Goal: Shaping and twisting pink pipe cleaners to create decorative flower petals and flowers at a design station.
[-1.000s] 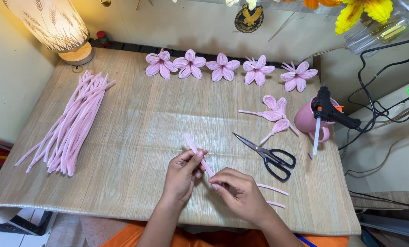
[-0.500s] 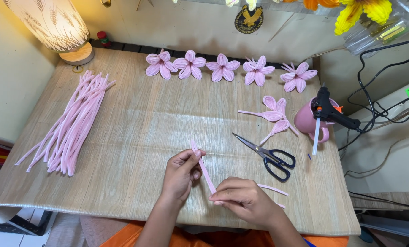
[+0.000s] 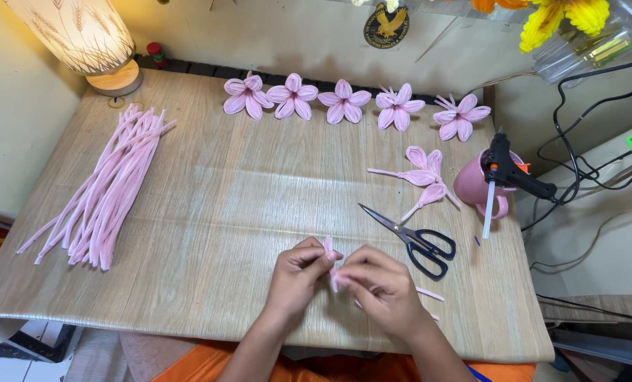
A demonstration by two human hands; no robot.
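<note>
Both hands meet just in front of the black-handled scissors (image 3: 413, 238) on the bench (image 3: 210, 212): the left hand (image 3: 298, 277) and the right hand (image 3: 381, 285) are each pinched closed on one short pink pipe cleaner (image 3: 329, 256), which sits between the fingertips near the bench's front edge. Left of the scissors, well apart, lies a bundle of pink pipe cleaners (image 3: 103, 191); beyond them stands a row of five finished pink flowers (image 3: 344, 101). Right of the scissors, a black glue gun (image 3: 508, 172) rests on a pink mug (image 3: 477, 187).
</note>
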